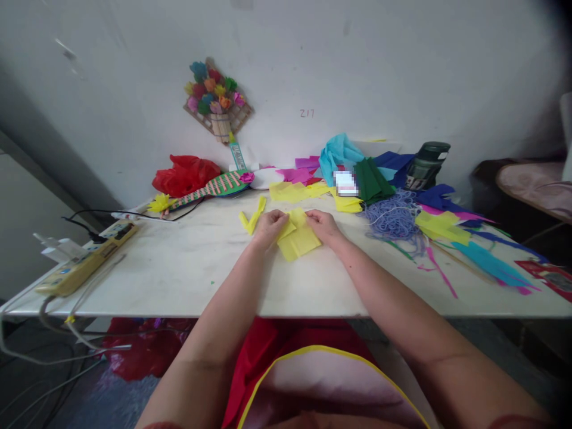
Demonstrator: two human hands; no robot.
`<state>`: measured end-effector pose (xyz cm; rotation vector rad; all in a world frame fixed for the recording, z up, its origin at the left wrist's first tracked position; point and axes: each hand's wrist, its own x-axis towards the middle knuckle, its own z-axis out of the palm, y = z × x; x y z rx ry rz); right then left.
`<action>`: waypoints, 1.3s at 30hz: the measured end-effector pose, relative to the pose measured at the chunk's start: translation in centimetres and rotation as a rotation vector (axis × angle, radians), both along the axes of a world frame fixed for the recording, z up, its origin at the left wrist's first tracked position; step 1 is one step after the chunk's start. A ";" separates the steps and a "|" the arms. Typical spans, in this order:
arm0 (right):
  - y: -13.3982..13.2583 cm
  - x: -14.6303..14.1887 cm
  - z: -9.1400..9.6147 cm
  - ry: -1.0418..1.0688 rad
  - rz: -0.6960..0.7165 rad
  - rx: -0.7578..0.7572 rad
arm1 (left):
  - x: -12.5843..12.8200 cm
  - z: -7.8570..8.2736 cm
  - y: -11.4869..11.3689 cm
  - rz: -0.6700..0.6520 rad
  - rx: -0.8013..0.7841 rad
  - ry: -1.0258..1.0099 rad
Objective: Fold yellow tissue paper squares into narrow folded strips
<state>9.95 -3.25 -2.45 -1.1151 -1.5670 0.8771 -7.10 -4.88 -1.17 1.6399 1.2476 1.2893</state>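
A folded yellow tissue paper (300, 241) lies on the white table (187, 268) in front of me. My left hand (268, 227) pinches its upper left edge, fingers curled. My right hand (324, 226) grips its upper right edge, fingers also curled. A narrow folded yellow paper strip (254, 218) lies just left of my left hand.
Coloured tissue sheets (366, 176), purple yarn (395, 217) and a dark jar (426, 164) crowd the back right. Paper strips (487, 262) trail to the right edge. A power strip (84, 259) with cables lies at left; a red bag (185, 174) and paper-flower board (218, 98) at back.
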 end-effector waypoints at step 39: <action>-0.1 0.4 0.1 0.039 0.128 0.198 | -0.4 -0.4 0.6 -0.087 -0.150 -0.236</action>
